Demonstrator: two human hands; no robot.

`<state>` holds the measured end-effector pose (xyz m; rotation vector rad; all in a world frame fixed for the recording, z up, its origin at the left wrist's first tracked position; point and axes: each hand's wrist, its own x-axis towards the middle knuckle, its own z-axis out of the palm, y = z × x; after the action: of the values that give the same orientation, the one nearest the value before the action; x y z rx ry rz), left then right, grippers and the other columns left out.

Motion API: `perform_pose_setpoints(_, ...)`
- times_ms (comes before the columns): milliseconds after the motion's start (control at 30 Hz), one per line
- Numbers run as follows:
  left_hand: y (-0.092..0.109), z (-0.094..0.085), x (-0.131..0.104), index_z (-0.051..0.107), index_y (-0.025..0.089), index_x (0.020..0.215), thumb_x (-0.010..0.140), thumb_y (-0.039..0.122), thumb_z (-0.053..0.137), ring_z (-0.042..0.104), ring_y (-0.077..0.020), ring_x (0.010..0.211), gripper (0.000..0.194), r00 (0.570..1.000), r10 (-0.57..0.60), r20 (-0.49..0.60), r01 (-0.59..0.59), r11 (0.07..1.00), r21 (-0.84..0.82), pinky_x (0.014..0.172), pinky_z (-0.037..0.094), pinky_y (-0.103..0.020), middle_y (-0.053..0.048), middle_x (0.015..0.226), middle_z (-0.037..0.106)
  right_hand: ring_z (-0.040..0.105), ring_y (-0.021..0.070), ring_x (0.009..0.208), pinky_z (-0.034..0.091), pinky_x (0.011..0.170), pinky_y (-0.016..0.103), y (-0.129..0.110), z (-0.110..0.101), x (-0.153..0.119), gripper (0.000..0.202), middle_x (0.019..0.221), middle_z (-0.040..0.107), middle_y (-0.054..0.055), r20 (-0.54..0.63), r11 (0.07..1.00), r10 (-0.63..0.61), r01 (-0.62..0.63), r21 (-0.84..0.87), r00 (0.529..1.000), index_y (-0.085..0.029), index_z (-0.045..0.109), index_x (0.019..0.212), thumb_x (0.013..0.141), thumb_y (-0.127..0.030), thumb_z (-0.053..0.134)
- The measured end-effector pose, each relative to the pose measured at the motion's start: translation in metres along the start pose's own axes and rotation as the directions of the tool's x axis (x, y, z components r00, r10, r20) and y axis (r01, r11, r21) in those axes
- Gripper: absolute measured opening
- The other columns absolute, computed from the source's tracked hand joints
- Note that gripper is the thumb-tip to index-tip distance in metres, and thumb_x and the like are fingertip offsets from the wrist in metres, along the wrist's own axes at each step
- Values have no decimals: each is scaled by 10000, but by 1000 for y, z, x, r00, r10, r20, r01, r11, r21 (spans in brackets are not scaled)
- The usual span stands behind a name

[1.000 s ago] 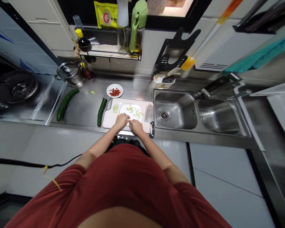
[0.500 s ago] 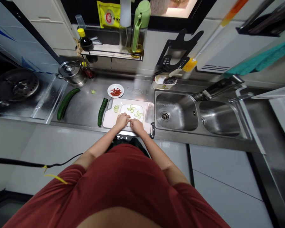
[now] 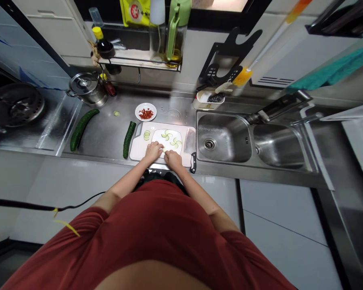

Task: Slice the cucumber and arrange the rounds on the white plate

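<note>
Both hands meet over the near edge of a white plate (image 3: 157,138) on a pale cutting board (image 3: 137,152). My left hand (image 3: 154,152) has its fingers bent inward, and the fingertips of my right hand (image 3: 173,160) almost touch them. Between them shows a small pale green piece, apparently a cucumber slice (image 3: 164,150), partly hidden by the fingers. Farther up the plate, thin cucumber slices form two pinwheels (image 3: 167,135). A short stack of cucumber slices (image 3: 147,135) lies on the board's left side. A knife with a black handle (image 3: 193,162) rests at the board's right end.
Left of the board lie a cut cucumber (image 3: 129,139) and a longer cucumber (image 3: 83,128). A small plate (image 3: 137,112) of chopped red pieces sits behind the board. A lidded pot (image 3: 92,96) stands back left; a double sink (image 3: 226,155) is at the right.
The view has shifted slightly, moving the counter a little up and left in the picture. Both hands stay at the plate's near edge, with small finger movements.
</note>
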<state>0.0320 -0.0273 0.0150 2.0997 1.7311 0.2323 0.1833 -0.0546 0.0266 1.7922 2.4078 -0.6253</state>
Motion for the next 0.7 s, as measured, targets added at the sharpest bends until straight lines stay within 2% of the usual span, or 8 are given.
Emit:
perform_pose_setpoints(100,-3,0,-3,688,208,998,877,270,514,545,-237,995,220,995,-19,-97,12,997,-80,887,386,-355,-83,984,620,559,212,960,409,759,278,4,6,-3,289,1063,615,77,-95,997,15,-7,79,995,-219,591,1169,954,-318,426)
perform_pose_setpoints(167,-8,-3,-4,684,199,971,884,250,484,563,-213,941,224,978,-76,-195,45,986,-163,871,397,-324,-72,936,634,565,204,944,410,761,274,8,10,-7,303,1058,620,73,-158,987,29,-3,159,987,-222,588,1189,954,-311,419)
perform_pose_setpoints(267,-21,-11,-2,673,191,963,875,239,470,578,-192,885,227,919,-236,-316,151,951,-272,822,414,-286,-62,916,650,574,192,917,414,779,268,17,12,-14,306,1035,628,72,-238,961,52,16,275,970,-208,610,1161,952,-295,405)
perform_pose_setpoints(333,-32,-18,-1,671,196,961,863,235,471,586,-189,870,226,868,-355,-348,255,919,-301,802,414,-277,-58,930,661,580,188,892,419,778,268,25,12,-18,301,1011,634,71,-284,944,72,27,330,956,-195,629,1128,939,-284,412)
perform_pose_setpoints(433,-49,-27,2,670,209,970,854,247,475,600,-199,880,229,789,-496,-363,406,864,-298,787,411,-280,-58,947,675,583,195,868,424,768,277,35,11,-20,290,962,641,68,-334,924,107,30,381,936,-186,655,1075,914,-280,433)
perform_pose_setpoints(500,-58,-31,5,670,222,977,847,261,489,609,-211,887,227,763,-550,-340,478,834,-277,775,411,-288,-61,953,682,583,200,855,426,769,285,42,11,-21,286,942,644,70,-359,914,131,27,404,924,-186,665,1045,902,-284,439)
perform_pose_setpoints(700,-62,-33,15,662,228,1001,817,296,549,616,-248,946,227,775,-585,-239,557,811,-178,795,425,-321,-84,974,680,578,199,819,433,770,292,50,15,-18,293,899,643,69,-413,901,159,39,432,897,-189,671,1011,896,-302,426)
